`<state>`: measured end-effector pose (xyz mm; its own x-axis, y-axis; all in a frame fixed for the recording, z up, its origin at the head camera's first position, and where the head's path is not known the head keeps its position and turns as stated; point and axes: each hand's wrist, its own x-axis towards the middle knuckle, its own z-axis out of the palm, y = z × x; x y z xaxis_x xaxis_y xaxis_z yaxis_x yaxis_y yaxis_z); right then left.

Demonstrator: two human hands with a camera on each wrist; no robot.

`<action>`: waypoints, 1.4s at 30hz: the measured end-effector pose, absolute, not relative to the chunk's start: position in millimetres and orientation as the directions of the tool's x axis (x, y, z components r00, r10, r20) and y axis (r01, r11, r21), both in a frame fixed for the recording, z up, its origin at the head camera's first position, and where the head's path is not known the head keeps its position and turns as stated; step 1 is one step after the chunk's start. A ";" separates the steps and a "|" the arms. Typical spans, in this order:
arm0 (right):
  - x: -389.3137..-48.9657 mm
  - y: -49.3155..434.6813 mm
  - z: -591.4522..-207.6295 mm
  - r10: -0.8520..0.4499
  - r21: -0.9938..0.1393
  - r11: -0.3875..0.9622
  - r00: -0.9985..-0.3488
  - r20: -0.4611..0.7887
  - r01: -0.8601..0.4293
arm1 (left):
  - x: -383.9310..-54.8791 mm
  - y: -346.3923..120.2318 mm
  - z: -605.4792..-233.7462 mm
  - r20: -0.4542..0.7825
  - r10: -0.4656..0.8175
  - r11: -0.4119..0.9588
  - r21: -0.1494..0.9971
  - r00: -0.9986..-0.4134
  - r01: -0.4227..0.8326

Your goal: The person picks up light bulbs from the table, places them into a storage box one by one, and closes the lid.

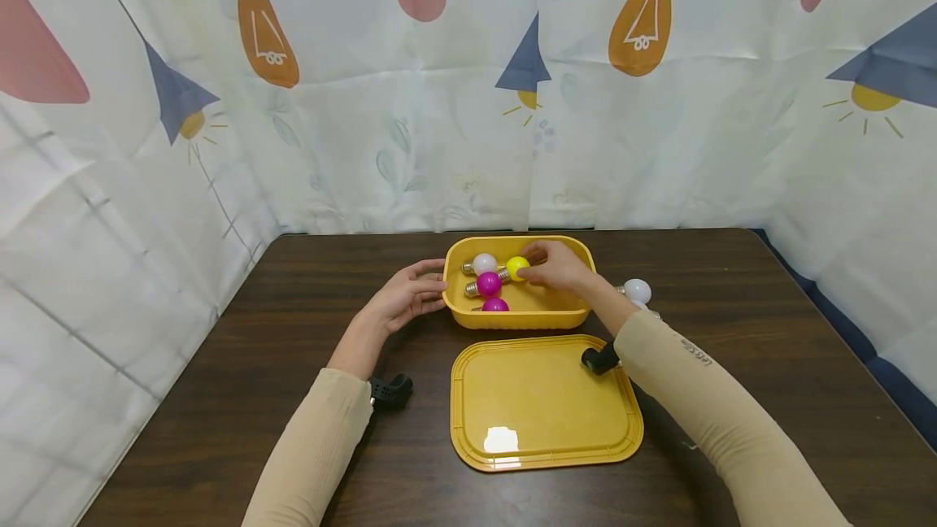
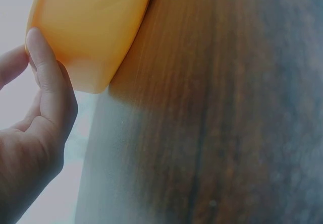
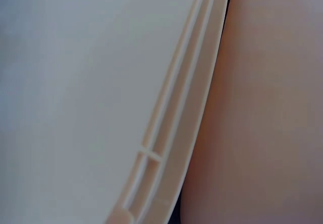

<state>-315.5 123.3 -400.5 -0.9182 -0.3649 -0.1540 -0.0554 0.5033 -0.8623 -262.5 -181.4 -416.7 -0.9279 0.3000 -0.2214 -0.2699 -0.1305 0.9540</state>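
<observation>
Right hand (image 1: 558,268) pinched the yellow light bulb (image 1: 518,267) inside the yellow bin (image 1: 520,320).
Left hand (image 1: 404,295), fingers loosely spread, touched the bin's left side; a gentle pinch seemed best, with magenta bulbs (image 1: 489,284) near inside it.

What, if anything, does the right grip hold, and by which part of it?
The right grip pinches the yellow bulb by its round end, not its metal base.

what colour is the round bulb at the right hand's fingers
Yellow; that round, metal-based bulb shows best in the head view.
</observation>
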 end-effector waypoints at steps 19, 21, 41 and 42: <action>-309.8 143.0 -380.6 -0.412 -0.826 0.504 -0.911 0.027 -0.252 | -262.2 -181.4 -418.2 -0.227 0.296 -0.133 0.952 -0.928 -0.275; -308.6 148.2 -375.6 -0.417 -0.850 0.462 -0.908 0.045 -0.254 | -262.4 -181.5 -417.8 -0.225 0.295 -0.137 0.952 -0.929 -0.274; -296.7 234.2 -359.5 -0.412 -0.874 0.396 -0.905 0.103 -0.280 | -261.5 -180.8 -415.3 -0.225 0.300 -0.138 0.951 -0.927 -0.276; -296.1 237.3 -360.8 -0.409 -0.876 0.397 -0.907 0.100 -0.275 | -261.2 -180.7 -415.1 -0.225 0.300 -0.138 0.951 -0.927 -0.275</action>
<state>-296.1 237.3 -360.8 -0.9073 -0.4085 0.0997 -0.2750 0.3970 -0.8757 -261.2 -180.7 -415.1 -0.9270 0.3005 -0.2246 -0.2754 -0.1384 0.9513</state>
